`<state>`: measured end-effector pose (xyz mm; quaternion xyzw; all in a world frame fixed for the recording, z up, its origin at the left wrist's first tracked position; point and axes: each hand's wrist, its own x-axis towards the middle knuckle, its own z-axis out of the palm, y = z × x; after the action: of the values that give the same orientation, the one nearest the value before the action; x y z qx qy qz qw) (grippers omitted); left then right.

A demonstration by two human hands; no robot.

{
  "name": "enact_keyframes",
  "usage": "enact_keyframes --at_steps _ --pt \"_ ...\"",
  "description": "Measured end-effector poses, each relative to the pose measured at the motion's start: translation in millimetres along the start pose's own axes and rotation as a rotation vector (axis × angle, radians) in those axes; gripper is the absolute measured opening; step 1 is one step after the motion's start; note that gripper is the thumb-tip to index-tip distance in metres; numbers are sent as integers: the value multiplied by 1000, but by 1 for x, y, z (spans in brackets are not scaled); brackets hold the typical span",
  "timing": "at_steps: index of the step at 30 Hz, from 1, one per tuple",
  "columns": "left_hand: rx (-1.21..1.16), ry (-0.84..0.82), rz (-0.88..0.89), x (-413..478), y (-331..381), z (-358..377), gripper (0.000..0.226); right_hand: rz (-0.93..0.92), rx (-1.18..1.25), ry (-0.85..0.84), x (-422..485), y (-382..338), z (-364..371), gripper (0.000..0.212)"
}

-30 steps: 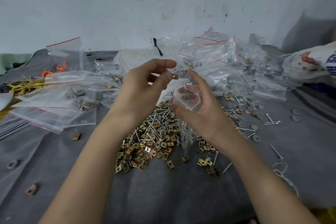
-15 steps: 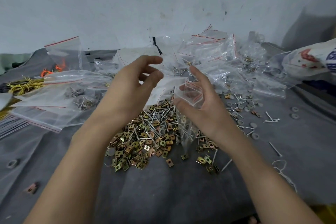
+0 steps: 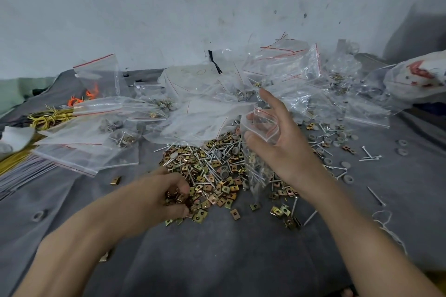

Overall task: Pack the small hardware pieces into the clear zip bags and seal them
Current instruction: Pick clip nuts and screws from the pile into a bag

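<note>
Reference landmark: the hardware pile (image 3: 212, 169) of brass clip nuts (image 3: 218, 189) and nails (image 3: 214, 155) on the grey-covered bench (image 3: 217, 260).

**Current state**

1. Right hand (image 3: 287, 149), above the pile's right edge. The grip is closed on the mouth of a small clear zip bag (image 3: 261, 128), with the thumb on the near wall, the fingers behind and the index finger raised. The bag hangs down toward the pile and already carries nails. Its red-lined mouth is unsealed.
2. Left hand (image 3: 156, 196), at the pile's near-left edge. Motion blur limits what I can read, but the grip appears curled on a cluster of clip nuts.

**Faults I would expect from here**

- **Spillage at transfer.** The mouth is narrow and only one hand holds it. A full handful brought over quickly would shed nuts back onto the pile.
- **Puncture.** Nail points inside press on thin film. Added weight or a squeeze could pierce it.
- **Seal failure.** A nut or nail shank lodged across the zip track would prevent closure.
- **Wrong mix.** Nails lie tangled among the nuts, and grey washers (image 3: 347, 178) lie right of the pile. A blind scoop could collect strays.
</note>
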<state>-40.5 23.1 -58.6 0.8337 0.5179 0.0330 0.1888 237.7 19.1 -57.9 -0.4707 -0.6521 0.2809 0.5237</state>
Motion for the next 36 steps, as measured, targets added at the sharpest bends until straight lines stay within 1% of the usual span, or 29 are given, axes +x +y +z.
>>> enact_keyframes --at_steps 3,6,8,12,16,19,23,26,29,33,36 --pt "-3 -11 62 -4 -3 6 26 3 8 8 1 2 -1 71" --pt "4 15 106 -5 -5 9 31 13 6 16 3 4 0 71" --pt "24 44 126 -5 -6 11 32 15 1 20 4 4 1 70" --pt "142 123 171 0 -5 19 31 9 -17 29 5 5 2 71" --pt "119 180 191 4 -11 22 29 0 -15 37 5 7 0 69" --pt "8 218 161 4 -15 19 24 -8 -15 38 4 6 -1 69" --pt "-84 290 68 6 -16 10 11 -4 -14 36 4 5 0 69" --pt "-160 350 68 9 -13 5 17 0 -5 36 4 5 0 69" --pt "-354 386 48 14 -8 2 25 -8 -10 36 5 5 0 69" --pt "-698 376 -28 19 2 0 22 -18 -27 32 5 7 0 68" --pt "-777 378 -16 20 7 -3 20 -18 -28 36 4 7 -1 69"
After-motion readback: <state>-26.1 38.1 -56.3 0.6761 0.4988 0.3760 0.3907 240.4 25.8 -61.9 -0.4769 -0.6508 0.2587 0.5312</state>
